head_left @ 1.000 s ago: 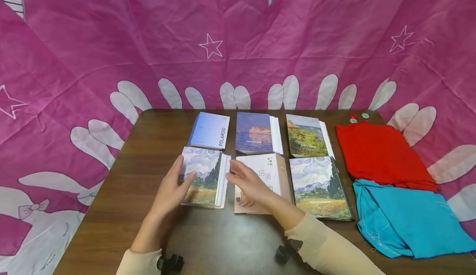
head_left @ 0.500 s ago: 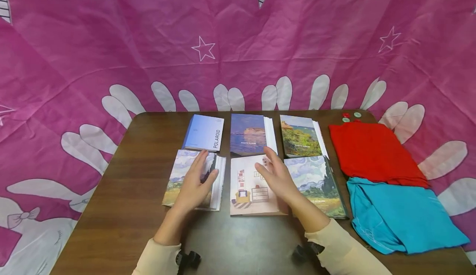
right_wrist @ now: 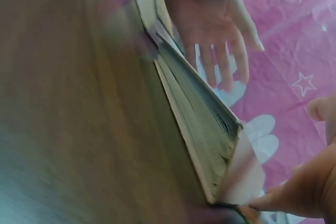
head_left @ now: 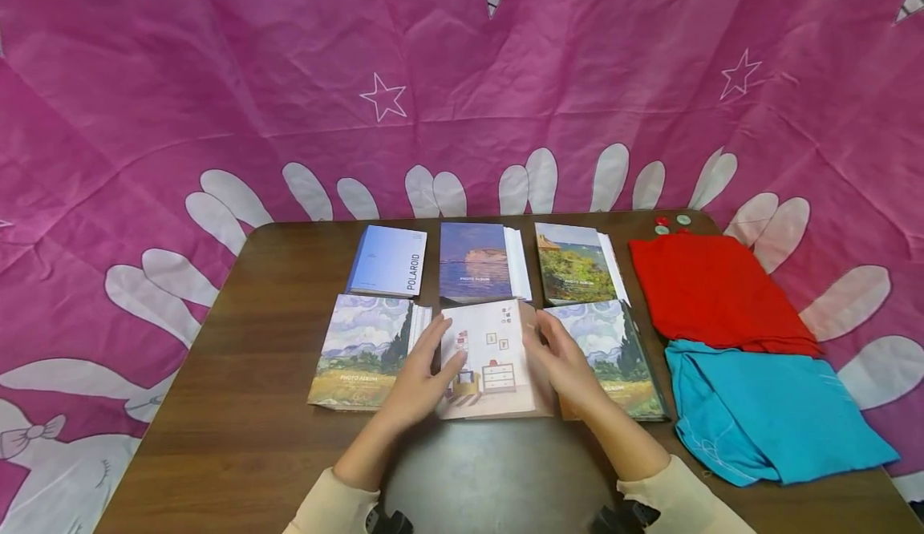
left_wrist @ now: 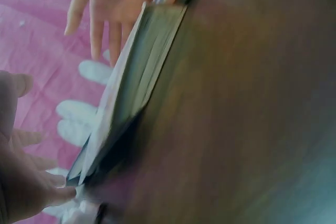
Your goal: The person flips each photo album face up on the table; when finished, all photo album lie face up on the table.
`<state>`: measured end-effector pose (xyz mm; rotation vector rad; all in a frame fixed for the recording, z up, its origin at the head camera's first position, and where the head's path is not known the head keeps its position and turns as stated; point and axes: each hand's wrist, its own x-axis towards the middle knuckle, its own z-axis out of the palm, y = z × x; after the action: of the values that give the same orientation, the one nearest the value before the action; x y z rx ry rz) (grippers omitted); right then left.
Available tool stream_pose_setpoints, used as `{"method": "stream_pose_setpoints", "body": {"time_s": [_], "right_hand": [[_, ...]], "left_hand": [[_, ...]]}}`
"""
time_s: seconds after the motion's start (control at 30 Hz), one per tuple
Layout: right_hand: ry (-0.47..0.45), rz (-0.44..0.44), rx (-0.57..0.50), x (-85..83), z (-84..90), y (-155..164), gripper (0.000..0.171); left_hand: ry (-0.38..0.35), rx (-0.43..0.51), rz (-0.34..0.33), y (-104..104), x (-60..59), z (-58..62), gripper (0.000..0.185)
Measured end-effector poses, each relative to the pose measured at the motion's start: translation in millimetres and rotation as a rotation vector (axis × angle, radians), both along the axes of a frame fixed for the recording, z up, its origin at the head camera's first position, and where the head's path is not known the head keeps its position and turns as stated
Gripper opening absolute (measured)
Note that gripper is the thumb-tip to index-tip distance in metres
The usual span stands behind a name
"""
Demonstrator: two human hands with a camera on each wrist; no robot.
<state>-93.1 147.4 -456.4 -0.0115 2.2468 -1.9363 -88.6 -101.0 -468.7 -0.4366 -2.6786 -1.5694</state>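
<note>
Six-album rows aside, the nearest thing to both hands is a thick photo album with a pale pink room drawing on its cover, lying flat in the middle of the front row. My left hand is at its left edge, thumb over the cover. My right hand is at its spine side, fingers extended. In the left wrist view the left hand is beside the page block. The right wrist view has the right hand near the album's spine corner. Exact fingertip contact is unclear.
Landscape albums lie left and right of it. Behind are a blue Polaroid album, a sea-cliff album and a garden album. Red cloth, turquoise cloth and small buttons are at the right.
Both hands have moved rightward from the front-left landscape album to the two sides of the pink album. The head view has shifted slightly.
</note>
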Motion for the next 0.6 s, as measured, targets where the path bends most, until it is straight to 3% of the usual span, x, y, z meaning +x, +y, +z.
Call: {"method": "stream_pose_setpoints", "body": {"time_s": [0.2, 0.37, 0.5, 0.6], "right_hand": [[-0.057, 0.006, -0.155, 9.5, -6.2, -6, 0.066], [-0.074, -0.079, -0.188, 11.5, -9.6, -13, 0.063], [-0.108, -0.168, -0.258, 9.3, -9.0, -16, 0.055], [-0.075, -0.227, -0.268, 5.3, -8.5, -14, 0.045]], "left_hand": [[-0.083, 0.011, -0.008, 9, 8.2, -7.0, 0.068], [-0.117, 0.023, 0.0, 13, 11.7, -8.8, 0.069], [-0.128, 0.122, 0.0, 20, 10.5, -6.0, 0.064], [-0.144, 0.225, 0.01, 28, 8.7, -5.2, 0.058]]}}
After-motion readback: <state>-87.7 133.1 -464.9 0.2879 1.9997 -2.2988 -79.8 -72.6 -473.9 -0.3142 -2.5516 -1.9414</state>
